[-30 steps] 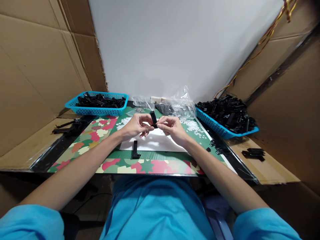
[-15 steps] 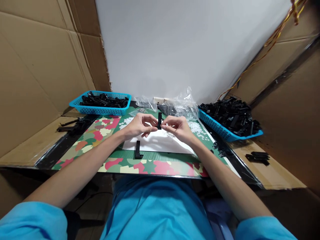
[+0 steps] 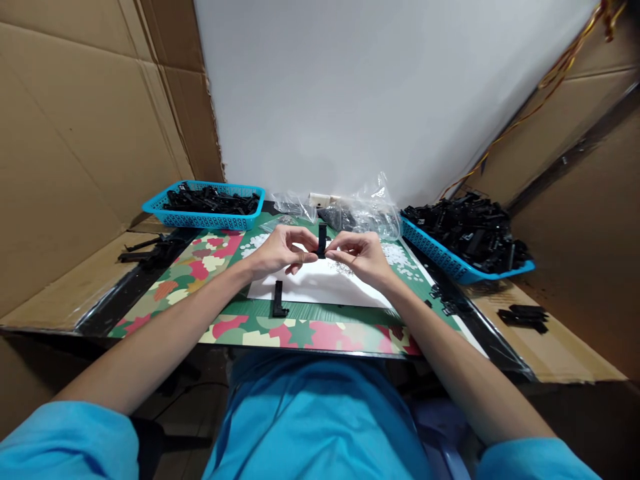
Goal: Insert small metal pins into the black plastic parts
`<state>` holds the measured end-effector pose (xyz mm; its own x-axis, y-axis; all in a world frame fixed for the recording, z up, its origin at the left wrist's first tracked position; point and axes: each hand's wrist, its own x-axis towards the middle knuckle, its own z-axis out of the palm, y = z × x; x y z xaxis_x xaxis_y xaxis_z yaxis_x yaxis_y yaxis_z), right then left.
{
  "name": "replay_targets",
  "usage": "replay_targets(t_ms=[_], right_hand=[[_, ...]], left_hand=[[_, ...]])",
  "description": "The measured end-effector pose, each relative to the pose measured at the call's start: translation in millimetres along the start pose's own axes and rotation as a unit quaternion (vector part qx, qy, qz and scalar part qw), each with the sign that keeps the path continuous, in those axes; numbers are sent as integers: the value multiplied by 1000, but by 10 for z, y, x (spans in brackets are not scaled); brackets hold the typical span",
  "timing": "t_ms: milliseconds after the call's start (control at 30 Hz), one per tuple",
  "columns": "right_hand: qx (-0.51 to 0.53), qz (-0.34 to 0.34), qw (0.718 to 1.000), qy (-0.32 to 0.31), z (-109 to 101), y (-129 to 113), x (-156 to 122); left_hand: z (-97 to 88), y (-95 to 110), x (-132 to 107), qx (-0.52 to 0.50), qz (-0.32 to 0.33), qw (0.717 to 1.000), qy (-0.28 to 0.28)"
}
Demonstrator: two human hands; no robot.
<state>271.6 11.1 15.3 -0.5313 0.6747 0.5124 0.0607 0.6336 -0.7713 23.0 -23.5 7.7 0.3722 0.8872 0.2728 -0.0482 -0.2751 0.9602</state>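
Between my hands a narrow black plastic part (image 3: 322, 237) stands upright above the white sheet. My left hand (image 3: 285, 252) pinches its lower end from the left, thumb and fingers closed on it. From the right, the fingertips of my right hand (image 3: 361, 256) press together at the same lower end; any small piece between them is too tiny to make out. A second black L-shaped part (image 3: 279, 300) lies on the green mat just in front of the white sheet (image 3: 310, 288).
Blue baskets of black parts stand at left (image 3: 200, 221) and right (image 3: 440, 259). White discs (image 3: 396, 256) and tiny metal bits (image 3: 341, 268) lie around the sheet. Plastic bags (image 3: 370, 215) sit behind. Loose black parts (image 3: 524, 316) rest on the right cardboard.
The whole view has shifted slightly. Both hands keep nearly the same pose around the upright black part; nothing has visibly been let go or picked up.
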Motion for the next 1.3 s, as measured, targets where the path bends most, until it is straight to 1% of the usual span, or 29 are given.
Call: replay_targets(t_ms=[233,467,533,667,767,867,1067,1300], right_hand=[[0,6,1000,-6,-9,42,5],[-7,-25,1000,-8,-15,33,6],[1,-28,1000,-11,-12,39,10],[38,6,999,-22,9,33,10],[73,41,996,-10,33,9,6],[108,60,992,1,53,-7,4],[117,78,990,9,49,-2,-2],[146,77,986,18,41,26,-7]], left_hand=[[-12,-18,5,8,0,1000,2],[16,2,-11,3,-2,1000,2],[28,5,-12,7,-11,1000,3],[38,-3,-4,13,-28,1000,0],[33,-13,3,4,-20,1000,3],[30,-18,6,-2,-13,1000,7],[55,-10,16,0,-4,1000,14],[88,8,27,-13,13,999,32]])
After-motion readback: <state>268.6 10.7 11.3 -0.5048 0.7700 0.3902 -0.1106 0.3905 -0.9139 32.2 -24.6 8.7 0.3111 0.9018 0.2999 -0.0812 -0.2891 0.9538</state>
